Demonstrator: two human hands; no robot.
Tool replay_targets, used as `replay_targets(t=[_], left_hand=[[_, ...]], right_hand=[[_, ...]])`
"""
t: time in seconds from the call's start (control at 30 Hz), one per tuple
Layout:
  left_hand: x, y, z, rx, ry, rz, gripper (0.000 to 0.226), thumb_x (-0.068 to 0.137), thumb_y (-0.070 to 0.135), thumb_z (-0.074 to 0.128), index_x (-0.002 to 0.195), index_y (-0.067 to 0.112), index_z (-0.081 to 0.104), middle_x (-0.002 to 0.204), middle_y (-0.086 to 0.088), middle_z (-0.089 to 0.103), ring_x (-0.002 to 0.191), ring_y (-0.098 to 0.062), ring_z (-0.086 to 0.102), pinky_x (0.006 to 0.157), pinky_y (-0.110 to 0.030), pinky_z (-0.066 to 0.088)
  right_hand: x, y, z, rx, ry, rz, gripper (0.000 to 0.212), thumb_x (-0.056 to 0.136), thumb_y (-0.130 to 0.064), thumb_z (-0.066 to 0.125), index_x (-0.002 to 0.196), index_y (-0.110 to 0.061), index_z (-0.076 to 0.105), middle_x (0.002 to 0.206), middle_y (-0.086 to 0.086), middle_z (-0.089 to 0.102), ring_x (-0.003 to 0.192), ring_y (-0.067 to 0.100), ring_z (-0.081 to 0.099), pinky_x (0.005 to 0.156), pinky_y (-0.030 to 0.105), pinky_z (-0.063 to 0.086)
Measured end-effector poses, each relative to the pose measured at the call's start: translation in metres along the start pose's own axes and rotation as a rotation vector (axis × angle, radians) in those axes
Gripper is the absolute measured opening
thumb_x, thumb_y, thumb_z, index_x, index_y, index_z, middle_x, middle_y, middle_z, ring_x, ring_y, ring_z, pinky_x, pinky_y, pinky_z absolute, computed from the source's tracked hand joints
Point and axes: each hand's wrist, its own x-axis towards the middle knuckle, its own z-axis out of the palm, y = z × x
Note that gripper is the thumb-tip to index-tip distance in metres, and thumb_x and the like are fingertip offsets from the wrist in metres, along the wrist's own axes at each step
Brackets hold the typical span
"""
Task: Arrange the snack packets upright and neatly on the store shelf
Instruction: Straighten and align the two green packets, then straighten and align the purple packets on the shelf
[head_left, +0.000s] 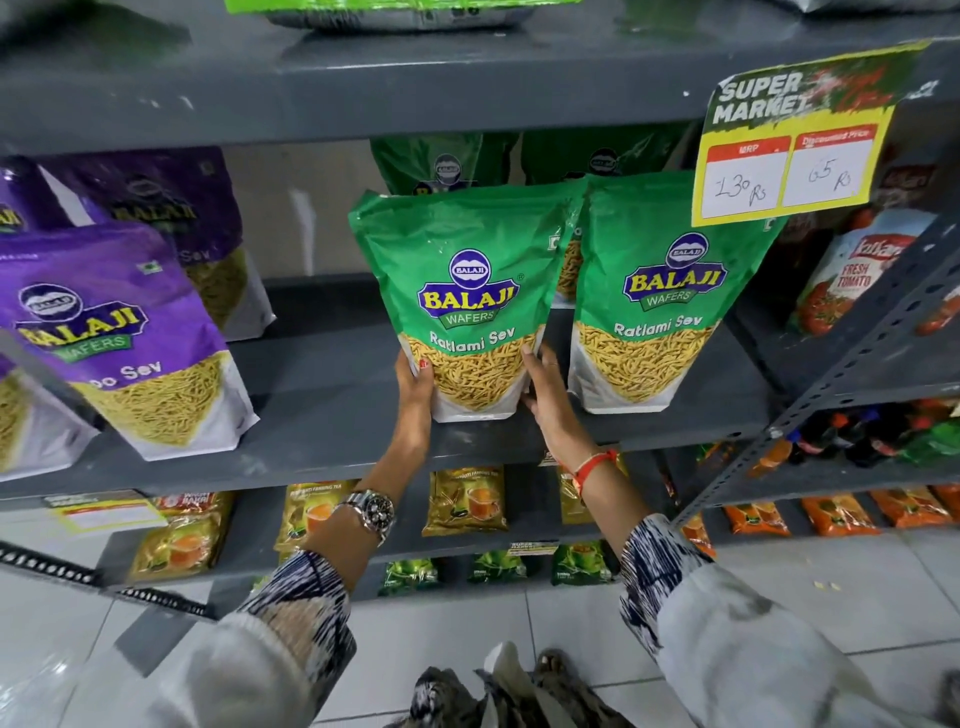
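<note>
A green Ratlami Sev packet (467, 291) stands upright near the front of the grey middle shelf (322, 415). My left hand (413, 387) grips its lower left edge and my right hand (545, 387) grips its lower right edge. A second green Ratlami Sev packet (660, 291) stands upright just to its right, touching it. More green packets (436, 161) stand behind, partly hidden. On the left, purple sev packets (119, 332) lean tilted, with another purple packet (171, 208) behind them.
A yellow price tag (789, 150) hangs from the upper shelf edge at the right. A slotted metal upright (831, 384) slants at the right, with tomato ketchup pouches (852, 280) beyond. Tea packets (465, 501) fill lower shelves. Bare shelf lies between purple and green packets.
</note>
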Motion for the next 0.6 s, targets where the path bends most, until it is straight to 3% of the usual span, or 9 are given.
replay_targets(t=[0.13,0.2,0.27,0.33,0.4,0.47,0.6], left_hand=[[-0.004,0.003,0.004,-0.003,0.017,0.020,0.109,0.048,0.075,0.067,0.132,0.019,0.027,0.115,0.012,0.052,0.092,0.011,0.063,0.073,-0.012,0.053],[-0.012,0.005,0.001,0.032,0.053,0.025,0.101,0.062,0.069,0.063,0.139,0.018,0.023,0.124,0.014,0.048,0.106,0.010,0.057,0.080,-0.013,0.051],[-0.024,0.006,-0.005,0.084,0.129,0.052,0.067,0.086,0.049,0.049,0.142,0.023,0.022,0.140,0.006,0.039,0.130,-0.006,0.043,0.096,-0.018,0.041],[-0.040,0.007,-0.019,0.144,0.209,0.114,0.045,0.096,0.030,0.038,0.140,0.023,0.028,0.147,-0.001,0.034,0.135,-0.014,0.035,0.106,-0.025,0.031],[-0.054,0.009,-0.041,0.136,0.280,0.161,0.037,0.097,0.022,0.037,0.134,0.017,0.039,0.140,-0.008,0.044,0.125,-0.017,0.046,0.104,-0.028,0.038],[-0.064,0.015,-0.072,0.116,0.336,0.196,0.032,0.098,0.018,0.037,0.127,0.014,0.047,0.123,-0.011,0.059,0.105,-0.018,0.061,0.088,-0.024,0.050],[-0.082,0.027,-0.144,0.083,0.428,0.204,0.025,0.097,0.016,0.037,0.109,0.024,0.057,0.092,0.003,0.069,0.072,-0.005,0.064,0.062,-0.016,0.050]], right_hand=[[-0.009,-0.004,-0.002,0.013,-0.012,-0.020,0.044,0.097,-0.027,0.043,0.139,-0.015,0.036,0.138,0.007,0.050,0.119,0.011,0.051,0.107,0.038,0.039],[-0.024,0.003,-0.002,-0.018,0.097,-0.045,0.047,0.096,-0.029,0.047,0.140,-0.017,0.036,0.141,0.006,0.046,0.124,0.013,0.047,0.108,0.036,0.038],[-0.047,0.010,0.003,-0.002,0.240,-0.158,0.041,0.092,-0.027,0.054,0.131,-0.017,0.044,0.131,0.003,0.050,0.118,0.012,0.050,0.098,0.025,0.044],[-0.070,0.019,0.019,0.006,0.278,-0.244,0.031,0.085,-0.023,0.055,0.114,-0.014,0.050,0.114,0.005,0.054,0.101,0.012,0.055,0.081,0.015,0.046],[-0.088,0.032,0.046,-0.042,0.214,-0.245,0.027,0.083,-0.021,0.054,0.108,-0.010,0.053,0.107,0.011,0.058,0.093,0.015,0.057,0.076,0.013,0.045],[-0.097,0.043,0.080,-0.044,0.133,-0.240,0.025,0.084,-0.019,0.056,0.106,-0.009,0.055,0.104,0.015,0.059,0.088,0.009,0.057,0.076,0.012,0.044],[-0.092,0.051,0.159,-0.060,0.026,-0.222,0.019,0.088,-0.009,0.057,0.104,-0.020,0.057,0.099,0.008,0.059,0.083,-0.004,0.056,0.079,0.014,0.045]])
